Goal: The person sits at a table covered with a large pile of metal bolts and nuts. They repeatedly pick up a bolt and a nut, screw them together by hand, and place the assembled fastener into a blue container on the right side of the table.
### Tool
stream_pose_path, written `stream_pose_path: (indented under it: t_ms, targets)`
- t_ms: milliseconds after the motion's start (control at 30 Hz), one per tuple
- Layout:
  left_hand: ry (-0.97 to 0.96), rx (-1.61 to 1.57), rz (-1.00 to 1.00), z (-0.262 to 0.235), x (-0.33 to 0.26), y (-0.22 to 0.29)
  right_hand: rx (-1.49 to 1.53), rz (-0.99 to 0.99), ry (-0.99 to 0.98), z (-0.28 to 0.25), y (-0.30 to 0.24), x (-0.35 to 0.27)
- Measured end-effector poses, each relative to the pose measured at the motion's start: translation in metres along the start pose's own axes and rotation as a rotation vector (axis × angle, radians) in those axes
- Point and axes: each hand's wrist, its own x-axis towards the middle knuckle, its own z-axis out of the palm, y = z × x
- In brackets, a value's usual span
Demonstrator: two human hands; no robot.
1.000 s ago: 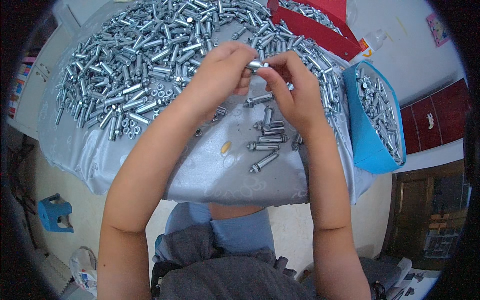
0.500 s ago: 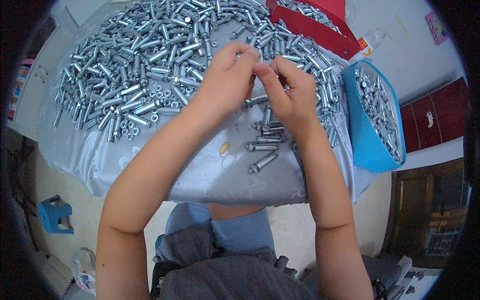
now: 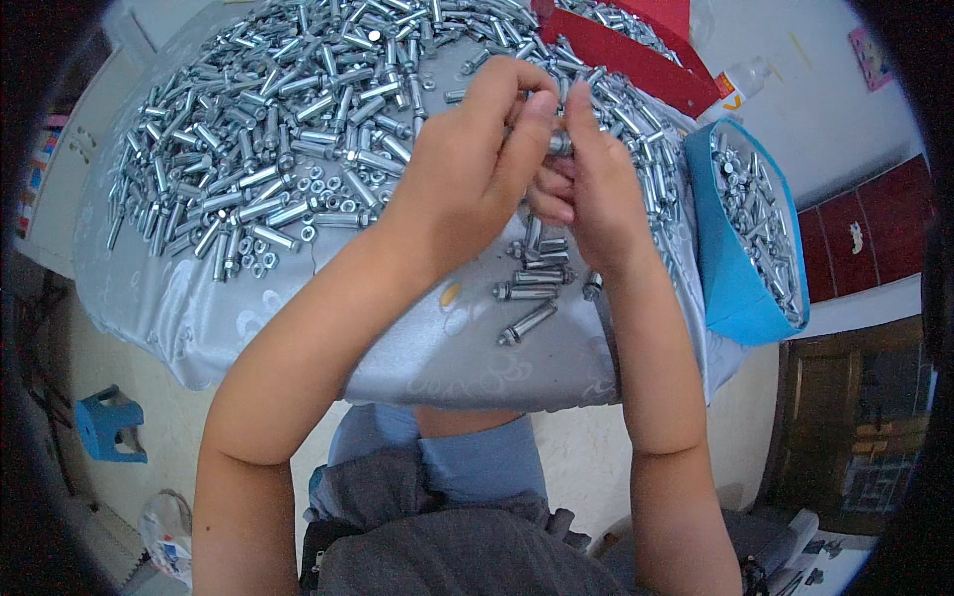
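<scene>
Left hand (image 3: 472,159) and right hand (image 3: 606,184) meet above the bench (image 3: 427,363) in the head view, the right one's fingers curled round a shiny metal bolt (image 3: 560,145) with its thumb raised, the left one half curled against it; the left fingers hide their own tips, so I cannot tell whether they grip too. That bolt sits between the two palms, mostly covered, and its far end cannot be made out. Smooth, rounded metal in so loose a cup could, I judge, slip or turn if one hand lets go early, and drop onto the small group of bolts (image 3: 527,291) just below the wrists. Those lie near the bench's front edge on a silvery cloth (image 3: 234,333) that looks slick, so a knock from the right forearm (image 3: 651,328) might send one rolling over. Loose nuts (image 3: 323,189) lie beside the left forearm (image 3: 328,308), at the border of the big bolt pile (image 3: 318,109); an outward sweep of that arm could scatter them. At the right, the blue bin (image 3: 730,278) is heavily filled and appears tilted, so a bump could spill bolts; what supports it is hidden. Behind, the red box (image 3: 631,62) seems out of harm's way.
</scene>
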Motion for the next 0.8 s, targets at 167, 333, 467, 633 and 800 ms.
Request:
stream_pose_path:
  t_ms: [167, 333, 467, 633, 800]
  targets:
    - [-0.271, -0.295, -0.247, 0.000, -0.001, -0.004, 0.197, -0.238, 0.114, -0.031, -0.005, 0.012]
    - [-1.233, -0.453, -0.624, -0.004, -0.007, 0.000, 0.399, -0.276, 0.116, -0.053, -0.010, 0.016]
    - [-1.290, -0.731, -0.775, -0.014, -0.004, 0.015, 0.439, -0.259, 0.111, -0.053, -0.011, 0.015]
    - [-0.119, -1.822, -0.728, -0.034, 0.027, 0.002, 0.489, -0.303, 0.145, -0.057, -0.013, 0.015]
    - [-0.029, -1.843, -0.620, -0.033, 0.023, -0.014, 0.517, -0.323, 0.166, -0.064, -0.014, 0.017]
